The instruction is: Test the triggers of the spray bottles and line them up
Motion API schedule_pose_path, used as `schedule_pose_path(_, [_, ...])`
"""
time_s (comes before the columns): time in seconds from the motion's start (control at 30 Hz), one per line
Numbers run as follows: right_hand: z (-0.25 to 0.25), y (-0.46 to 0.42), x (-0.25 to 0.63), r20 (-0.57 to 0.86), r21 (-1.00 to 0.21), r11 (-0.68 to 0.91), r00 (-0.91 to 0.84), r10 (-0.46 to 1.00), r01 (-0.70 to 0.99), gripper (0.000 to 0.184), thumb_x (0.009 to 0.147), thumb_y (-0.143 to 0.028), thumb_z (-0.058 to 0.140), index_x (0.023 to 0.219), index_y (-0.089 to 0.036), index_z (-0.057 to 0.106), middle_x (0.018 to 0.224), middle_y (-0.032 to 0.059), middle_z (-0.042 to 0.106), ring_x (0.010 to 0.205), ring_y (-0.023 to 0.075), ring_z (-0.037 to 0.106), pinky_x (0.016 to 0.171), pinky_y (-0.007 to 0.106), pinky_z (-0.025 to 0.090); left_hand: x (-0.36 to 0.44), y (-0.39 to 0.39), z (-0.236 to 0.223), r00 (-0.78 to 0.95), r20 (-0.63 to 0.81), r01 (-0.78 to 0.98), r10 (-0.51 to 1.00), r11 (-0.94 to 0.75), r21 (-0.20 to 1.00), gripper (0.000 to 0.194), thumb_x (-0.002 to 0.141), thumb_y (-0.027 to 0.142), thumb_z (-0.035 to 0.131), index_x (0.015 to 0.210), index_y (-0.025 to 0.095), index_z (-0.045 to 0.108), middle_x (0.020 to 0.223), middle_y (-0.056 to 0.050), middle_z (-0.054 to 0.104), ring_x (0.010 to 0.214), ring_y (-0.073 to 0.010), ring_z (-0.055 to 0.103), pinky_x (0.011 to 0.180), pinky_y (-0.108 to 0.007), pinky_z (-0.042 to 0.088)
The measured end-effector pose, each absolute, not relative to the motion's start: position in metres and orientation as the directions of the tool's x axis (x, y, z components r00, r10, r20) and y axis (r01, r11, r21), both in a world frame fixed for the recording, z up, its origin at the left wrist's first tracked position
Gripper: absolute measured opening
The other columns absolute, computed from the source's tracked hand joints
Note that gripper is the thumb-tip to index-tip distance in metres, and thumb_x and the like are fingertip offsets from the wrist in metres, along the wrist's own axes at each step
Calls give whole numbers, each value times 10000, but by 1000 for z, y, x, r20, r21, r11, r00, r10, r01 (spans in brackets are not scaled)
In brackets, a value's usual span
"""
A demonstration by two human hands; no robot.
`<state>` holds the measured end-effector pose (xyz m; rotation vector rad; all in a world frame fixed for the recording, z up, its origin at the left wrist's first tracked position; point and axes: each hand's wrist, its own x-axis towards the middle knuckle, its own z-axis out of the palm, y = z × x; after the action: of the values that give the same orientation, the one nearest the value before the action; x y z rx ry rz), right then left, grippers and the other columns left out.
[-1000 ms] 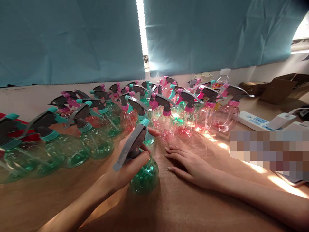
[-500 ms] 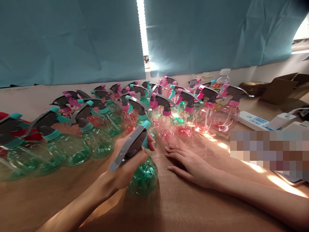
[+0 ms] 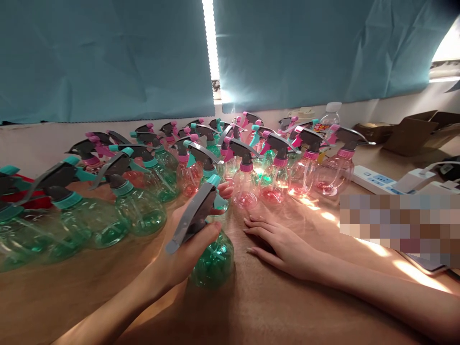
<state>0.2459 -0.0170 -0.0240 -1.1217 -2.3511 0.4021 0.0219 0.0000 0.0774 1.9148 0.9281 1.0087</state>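
Observation:
My left hand (image 3: 189, 244) is wrapped round the neck of a green spray bottle (image 3: 212, 263), which stands on the wooden table (image 3: 273, 306). The bottle's grey trigger head with a turquoise nozzle slants over the back of the hand, and its collar is hidden by my fingers. My index finger reaches out in front, near the trigger. To the right, my right hand (image 3: 276, 242) lies flat on the tabletop with its fingers stretched, holding nothing. Just beyond both hands stands a pink spray bottle (image 3: 246, 184).
Several green spray bottles (image 3: 142, 211) stand at left, and several pink ones (image 3: 334, 172) at back right. A white power strip (image 3: 373, 179), a clear drink bottle (image 3: 331, 117) and a cardboard box (image 3: 409, 132) are at right. A blue curtain (image 3: 108, 57) hangs behind.
My left index finger curled in toward the trigger half a second ago and is now stretched out again. The right hand stays put. The view has shifted slightly.

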Motion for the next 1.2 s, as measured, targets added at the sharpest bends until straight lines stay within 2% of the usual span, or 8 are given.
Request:
schedule_pose_path(0.33, [-22, -17, 245, 326, -454, 633, -545, 773, 627, 405, 968, -369, 512, 1294, -136, 573, 1319, 139, 623, 1312, 258, 505, 1114, 441, 421, 23, -2, 81, 381, 290, 299, 878, -414, 860, 453, 827, 220, 529, 1278, 222, 578, 1367, -55, 592, 1037, -240, 661, 835, -334, 541])
schedule_pose_path(0.47, [-21, -17, 245, 305, -454, 624, -548, 779, 635, 421, 975, -368, 498, 1301, -114, 579, 1334, 146, 616, 1306, 259, 509, 1117, 440, 417, 23, -2, 83, 396, 290, 292, 871, -419, 860, 442, 829, 224, 525, 1267, 211, 581, 1361, -64, 599, 1044, -240, 655, 842, -337, 545])
schedule_pose_path(0.67, [-21, -17, 245, 292, -448, 624, -555, 779, 641, 446, 986, -381, 465, 1303, -91, 584, 1364, 165, 592, 1310, 274, 507, 1102, 464, 429, 25, -3, 81, 403, 353, 257, 844, -474, 842, 407, 827, 199, 517, 1219, 231, 623, 1355, -48, 607, 1203, -277, 577, 909, -376, 540])
schedule_pose_path(0.8, [-22, -17, 245, 278, -444, 620, -559, 781, 646, 467, 990, -388, 449, 1315, -80, 579, 1379, 168, 577, 1321, 284, 495, 1111, 467, 419, 27, -3, 81, 395, 360, 265, 845, -480, 836, 397, 820, 204, 528, 1196, 246, 646, 1342, -49, 619, 1200, -298, 582, 889, -401, 560])
schedule_pose_path(1.2, [-21, -17, 245, 291, -414, 636, -567, 770, 651, 442, 988, -366, 456, 1297, -84, 600, 1370, 172, 584, 1316, 295, 499, 1104, 476, 426, 22, 2, 78, 421, 385, 252, 821, -513, 820, 409, 819, 199, 546, 1214, 247, 640, 1368, -44, 603, 1184, -279, 597, 915, -397, 558])
